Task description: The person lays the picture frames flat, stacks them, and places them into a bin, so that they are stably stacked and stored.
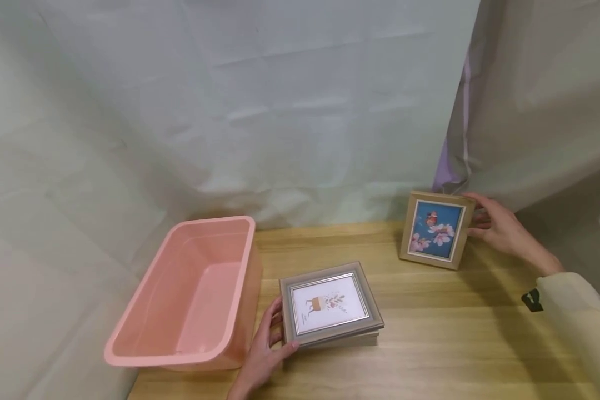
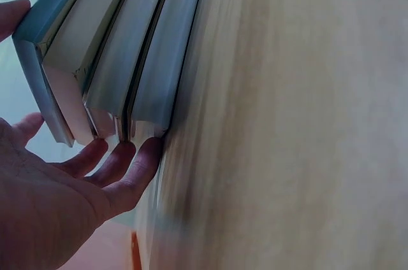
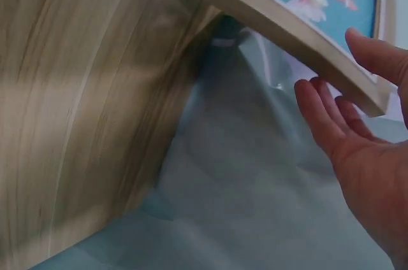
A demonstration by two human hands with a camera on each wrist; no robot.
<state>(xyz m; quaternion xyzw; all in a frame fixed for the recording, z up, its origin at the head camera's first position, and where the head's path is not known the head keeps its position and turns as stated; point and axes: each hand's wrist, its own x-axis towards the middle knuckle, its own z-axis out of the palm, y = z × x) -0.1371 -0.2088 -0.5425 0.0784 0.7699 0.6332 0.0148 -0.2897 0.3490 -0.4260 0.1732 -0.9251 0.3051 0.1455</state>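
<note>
A stack of several picture frames (image 1: pixel 330 305) lies on the wooden table, the grey top one showing a deer-like drawing. My left hand (image 1: pixel 265 350) holds the stack at its near left corner. In the left wrist view, fingertips (image 2: pixel 148 149) touch the frames' edges, with the thumb at the top frame. At the back right, a tan picture frame (image 1: pixel 410 233) with a bird and pink blossoms stands leaning back. My right hand (image 1: pixel 502 228) grips its right side near the upper corner. In the right wrist view, the thumb (image 3: pixel 376 53) is before its face and the other fingers by its edge.
A pink plastic tub (image 1: pixel 247 266) stands left of the stack, close to my left hand. Pale cloth (image 1: pixel 305 139) hangs behind the table (image 1: pixel 420 322), and a darker curtain (image 1: pixel 540 111) hangs at the right. A black clip-like piece (image 1: pixel 532 300) is at my right sleeve.
</note>
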